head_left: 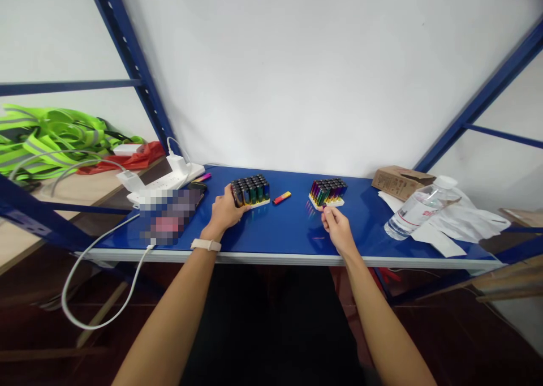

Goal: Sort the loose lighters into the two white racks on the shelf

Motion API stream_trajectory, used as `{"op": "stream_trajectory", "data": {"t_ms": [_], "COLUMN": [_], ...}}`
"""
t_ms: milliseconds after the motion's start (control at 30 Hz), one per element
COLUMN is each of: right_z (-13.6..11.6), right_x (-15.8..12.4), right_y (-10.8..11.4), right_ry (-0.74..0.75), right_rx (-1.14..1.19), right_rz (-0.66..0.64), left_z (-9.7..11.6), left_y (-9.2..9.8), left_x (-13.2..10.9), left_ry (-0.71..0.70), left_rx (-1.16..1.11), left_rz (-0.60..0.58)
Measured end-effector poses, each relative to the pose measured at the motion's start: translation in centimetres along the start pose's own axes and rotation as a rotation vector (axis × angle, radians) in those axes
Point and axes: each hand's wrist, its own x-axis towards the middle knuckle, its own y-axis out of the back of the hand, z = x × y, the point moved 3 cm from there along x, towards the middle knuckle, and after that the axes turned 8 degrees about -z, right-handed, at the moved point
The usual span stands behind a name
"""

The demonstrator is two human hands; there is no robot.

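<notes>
Two white trays hold upright shiny lighters with black tops. My left hand (227, 209) is wrapped round the near left corner of the left block of lighters (251, 191), its thumb along the front edge. At the near edge of the right block of lighters (327, 191), my right hand (336, 225) pinches one small dark-topped lighter (324, 206), mostly hidden by the fingers. The front row of the right tray (336, 203) has bare slots. A red and yellow lighter (282, 197) lies flat between the two blocks.
On the left of the blue table (271, 233) are a white power strip (169, 182), a blurred phone-like object (172, 216) with a white cable, and another colourful lighter (202, 178). A water bottle (418, 210), cardboard box (401, 182) and white plastic bag (466, 216) stand right.
</notes>
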Motion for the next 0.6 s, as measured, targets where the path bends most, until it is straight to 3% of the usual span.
{"op": "stream_trajectory", "data": {"t_ms": [133, 333, 600], "right_z": [-0.5, -0.8, -0.7], "right_x": [-0.4, -0.9, -0.7], "right_y": [-0.4, -0.3, 0.1], "right_ry": [0.001, -0.028, -0.163], "right_rx": [0.068, 0.147, 0.242], "right_rz": [-0.003, 0.045, 0.027], "left_z": [1.2, 0.9, 0.9], "left_y": [-0.7, -1.1, -1.7], "left_x": [0.1, -1.7, -3.3], "left_ry": [-0.105, -0.314, -0.340], "left_rx": [-0.023, -0.075, -0.041], "left_rz": [-0.066, -0.201, -0.186]}}
